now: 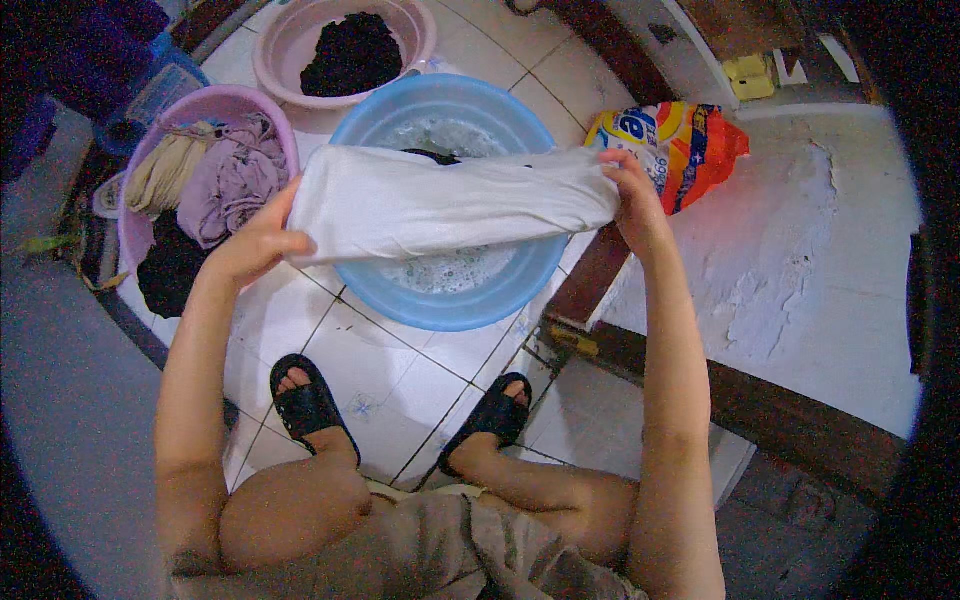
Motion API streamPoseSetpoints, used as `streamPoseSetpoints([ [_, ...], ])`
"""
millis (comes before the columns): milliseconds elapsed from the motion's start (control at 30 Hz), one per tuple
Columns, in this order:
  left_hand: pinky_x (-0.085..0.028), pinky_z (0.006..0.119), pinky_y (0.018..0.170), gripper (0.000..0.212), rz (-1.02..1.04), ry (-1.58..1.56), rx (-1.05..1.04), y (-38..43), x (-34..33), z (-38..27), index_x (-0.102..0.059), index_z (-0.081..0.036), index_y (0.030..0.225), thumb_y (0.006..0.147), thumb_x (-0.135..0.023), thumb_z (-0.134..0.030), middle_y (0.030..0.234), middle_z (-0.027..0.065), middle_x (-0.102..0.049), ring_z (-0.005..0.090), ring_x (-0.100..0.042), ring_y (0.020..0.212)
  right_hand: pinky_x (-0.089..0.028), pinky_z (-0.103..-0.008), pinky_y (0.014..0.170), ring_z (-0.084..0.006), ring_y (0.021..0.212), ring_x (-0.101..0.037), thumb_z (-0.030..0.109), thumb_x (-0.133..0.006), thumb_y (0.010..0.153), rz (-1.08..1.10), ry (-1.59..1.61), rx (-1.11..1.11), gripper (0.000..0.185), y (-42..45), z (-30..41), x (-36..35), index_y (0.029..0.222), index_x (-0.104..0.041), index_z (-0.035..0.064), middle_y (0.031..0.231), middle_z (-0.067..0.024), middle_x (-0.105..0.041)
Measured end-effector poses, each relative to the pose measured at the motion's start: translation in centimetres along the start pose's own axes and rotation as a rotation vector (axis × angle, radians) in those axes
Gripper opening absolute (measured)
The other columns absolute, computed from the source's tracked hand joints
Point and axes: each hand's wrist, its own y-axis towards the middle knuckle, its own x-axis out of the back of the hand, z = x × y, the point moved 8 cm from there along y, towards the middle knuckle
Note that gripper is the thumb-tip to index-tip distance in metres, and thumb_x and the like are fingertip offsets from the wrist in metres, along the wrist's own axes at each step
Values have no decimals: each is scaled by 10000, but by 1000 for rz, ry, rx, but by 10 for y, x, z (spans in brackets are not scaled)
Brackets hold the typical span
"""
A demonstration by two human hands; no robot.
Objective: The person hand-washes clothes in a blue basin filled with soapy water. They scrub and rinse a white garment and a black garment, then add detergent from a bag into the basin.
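Note:
A white cloth (450, 199) is stretched lengthwise between my two hands, above a blue plastic basin (450, 315). My left hand (259, 244) grips its left end, with the thumb on top. At the other end, my right hand (634, 195) pinches the cloth's upper corner between thumb and fingers. Sudsy water (442, 270) shows in the basin below and above the cloth, and a dark item (431, 156) partly shows behind the cloth's upper edge. The cloth hides the middle of the basin.
A pink basin (131, 217) with lilac, beige and black clothes stands at left. Behind, a paler pink basin (270, 75) holds black cloth (352, 56). An orange and yellow detergent bag (675, 150) lies at right by a brown-edged ledge (810, 300). My slippered feet rest on white tiles (397, 360).

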Motion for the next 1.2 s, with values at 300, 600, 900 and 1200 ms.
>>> streamPoseSetpoints([
  [300, -431, 311, 912, 613, -52, 350, -206, 89, -8, -51, -444, 3, 1267, 708, -659, -123, 1150, 113, -578, 206, -562, 1031, -424, -257, 811, -129, 936, -529, 175, -657, 786, 299, -785, -45, 341, 8, -23, -63, 1099, -586, 61, 1008, -53, -581],
  [600, -364, 376, 979, 698, -362, 884, -531, 116, -2, -31, -370, -6, 1312, 670, -637, -68, 1173, 247, -487, 356, -436, 1156, -458, -292, 847, -217, 976, -552, 75, -666, 762, -130, 268, 70, 657, 37, -45, -79, 1313, -316, -2, 1158, -160, -523],
  [900, -431, 387, 911, 706, -369, 466, 304, 81, -53, 125, -327, 88, 1268, 688, -654, -146, 1212, 256, -451, 360, -513, 1081, -458, -378, 851, -344, 989, -575, 337, -748, 665, -95, -494, -146, 664, 11, -200, -92, 1149, -498, -45, 1105, -212, -573],
  [1200, -511, 350, 722, 439, -248, -541, 344, 141, -63, 200, -420, 19, 1207, 832, -560, -160, 1080, 132, -569, 222, -556, 1002, -455, -359, 878, -253, 1053, -542, 176, -629, 807, 8, 527, -314, 550, -18, -100, -168, 1283, -382, 52, 1197, -127, -524],
])
